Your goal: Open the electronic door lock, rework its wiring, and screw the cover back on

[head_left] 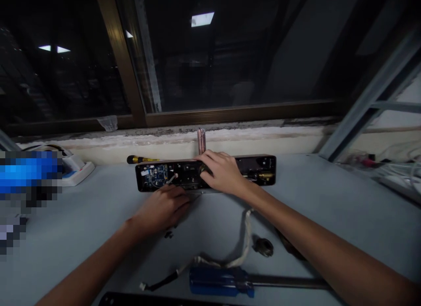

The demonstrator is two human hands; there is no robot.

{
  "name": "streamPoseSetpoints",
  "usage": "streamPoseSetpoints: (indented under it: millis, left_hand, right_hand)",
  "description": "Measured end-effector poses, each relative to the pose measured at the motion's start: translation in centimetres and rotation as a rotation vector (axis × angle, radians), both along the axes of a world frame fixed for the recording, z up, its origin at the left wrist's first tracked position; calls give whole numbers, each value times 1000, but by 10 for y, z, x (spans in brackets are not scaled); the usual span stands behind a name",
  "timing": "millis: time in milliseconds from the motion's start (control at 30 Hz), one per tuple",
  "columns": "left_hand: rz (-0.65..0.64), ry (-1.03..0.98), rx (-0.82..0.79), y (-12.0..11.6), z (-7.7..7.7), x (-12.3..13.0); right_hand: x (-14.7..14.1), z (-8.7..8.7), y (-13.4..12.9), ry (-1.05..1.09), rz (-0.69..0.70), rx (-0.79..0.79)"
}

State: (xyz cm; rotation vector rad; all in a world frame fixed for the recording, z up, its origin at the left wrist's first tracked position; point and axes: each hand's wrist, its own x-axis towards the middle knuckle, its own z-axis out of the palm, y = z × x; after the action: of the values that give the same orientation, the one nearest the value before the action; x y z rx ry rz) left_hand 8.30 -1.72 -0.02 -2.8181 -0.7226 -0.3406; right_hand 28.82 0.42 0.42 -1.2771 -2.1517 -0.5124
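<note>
A long, narrow black housing point(187, 183) lies open side up, with a blue circuit board point(158, 175) at its left end and a thin cable running from the board. My right hand point(223, 170) reaches over the middle of the housing, its fingers curled round a dark round part point(204, 169). At the front edge of the housing is my left hand point(171, 203), palm down with bent fingers; whatever they pinch is hidden beneath them. Small dark pieces point(169, 234) lie just below that hand. A gold-coloured part point(265, 176) sits inside the housing's right end.
Nearer me are a white-wrapped cable point(246, 236), a blue-handled screwdriver point(217, 280), a dark ring-shaped part point(264, 247) and a black panel point(131, 299). Behind the housing lie a yellow-and-black screwdriver point(141, 159) and a copper-coloured bundle point(201, 141). A power strip point(79, 173) stands left.
</note>
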Motion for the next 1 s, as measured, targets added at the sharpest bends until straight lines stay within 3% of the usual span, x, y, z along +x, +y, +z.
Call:
streamPoseSetpoints:
  millis: [233,433,567,733,1000]
  left_hand:
    - [256,8,-120,-4,3,34]
    - [369,10,-153,-7,1,59]
    - [377,-31,-174,-6,4,55]
    - [484,-112,-252,1,9,36]
    - [486,-211,-182,10,-1,31]
  right_hand:
    - [-3,0,-2,2,-20,13]
    - [-3,-2,0,-1,-26,22]
    - [-3,-3,1,-2,-17,26]
    - [-2,-3,2,-1,-3,31]
    - [-2,-4,3,1,2,47]
